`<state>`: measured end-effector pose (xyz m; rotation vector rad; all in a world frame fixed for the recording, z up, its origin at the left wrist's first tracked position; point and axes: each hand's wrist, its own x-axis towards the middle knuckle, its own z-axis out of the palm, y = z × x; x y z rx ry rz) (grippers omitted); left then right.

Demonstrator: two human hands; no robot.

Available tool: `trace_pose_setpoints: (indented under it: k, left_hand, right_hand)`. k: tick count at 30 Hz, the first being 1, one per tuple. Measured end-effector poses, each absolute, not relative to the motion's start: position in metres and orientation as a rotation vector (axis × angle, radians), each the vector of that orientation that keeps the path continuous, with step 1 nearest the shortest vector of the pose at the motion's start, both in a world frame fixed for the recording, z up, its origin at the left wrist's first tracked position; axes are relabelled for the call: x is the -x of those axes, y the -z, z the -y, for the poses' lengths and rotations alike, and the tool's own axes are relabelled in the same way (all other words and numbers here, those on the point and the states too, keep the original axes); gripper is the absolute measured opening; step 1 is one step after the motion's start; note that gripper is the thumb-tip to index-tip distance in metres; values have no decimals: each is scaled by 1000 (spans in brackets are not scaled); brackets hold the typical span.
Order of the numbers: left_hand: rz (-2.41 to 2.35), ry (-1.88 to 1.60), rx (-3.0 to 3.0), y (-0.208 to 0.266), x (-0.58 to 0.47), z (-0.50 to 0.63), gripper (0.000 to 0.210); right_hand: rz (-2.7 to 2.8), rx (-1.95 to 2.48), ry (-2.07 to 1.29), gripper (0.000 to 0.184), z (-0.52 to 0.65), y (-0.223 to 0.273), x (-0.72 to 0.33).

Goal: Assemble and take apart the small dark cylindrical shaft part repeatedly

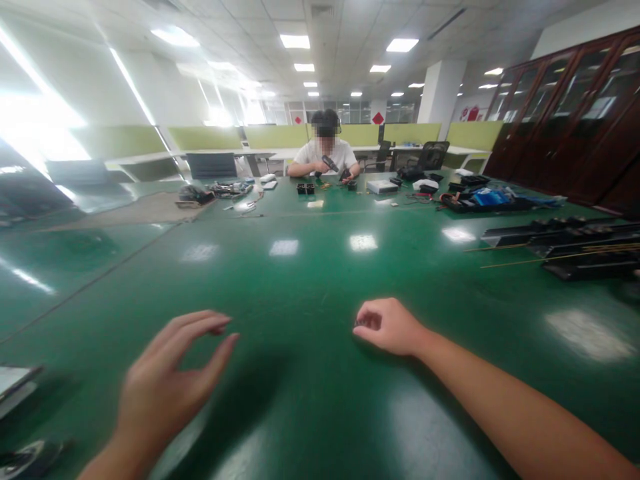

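My left hand hovers over the green tabletop on the left. Its fingers curve, with a gap between the thumb and fingertips and nothing held there. To the right, my right hand rests low at the table surface, its fingers curled in towards the thumb. Something small and dark shows at its fingertips, too small and hidden to name. The two hands are well apart.
Across the table sits a person holding a dark tool. Black rails and thin rods lie at the right. A blue-and-black bundle, a grey box and loose cables lie farther back. A pale-topped object stands at the left edge.
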<state>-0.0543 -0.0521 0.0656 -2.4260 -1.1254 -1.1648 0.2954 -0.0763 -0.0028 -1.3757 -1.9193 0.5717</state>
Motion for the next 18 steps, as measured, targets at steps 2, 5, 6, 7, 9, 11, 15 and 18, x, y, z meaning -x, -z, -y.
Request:
trace_pose_setpoints:
  k: [2,5,6,7,9,11,15,18]
  left_hand:
    - [946,1024,2676,-55,18,41,27]
    - [726,736,2910,-40,-36,35,34]
    - [662,675,2959,-35,-51,35,36]
    - [597,637,2998,-32,-64,37,37]
    - [480,619,3061,-27,-84,42,37]
    - [404,675,3087,-24,-96,45,33]
    - [466,777,3078,-22,-102,48,22]
    - [568,708,3104,-21,-98,48,20]
  right_hand:
    - [1954,1349,-576,12,79,2,-294]
    - [1997,1313,-562,13,80,1,-293]
    - [2004,1301,-556,13,80,1,-293]
    - [2005,1289,-555,13,80,0,-293]
    - [1995,1258,-588,11,80,0,-293]
    - [1974,1217,-662,11,79,0,-293]
    - [1896,1175,-745,13,78,1,-292]
    - [1885,1183,-786,16,78,3,-291]
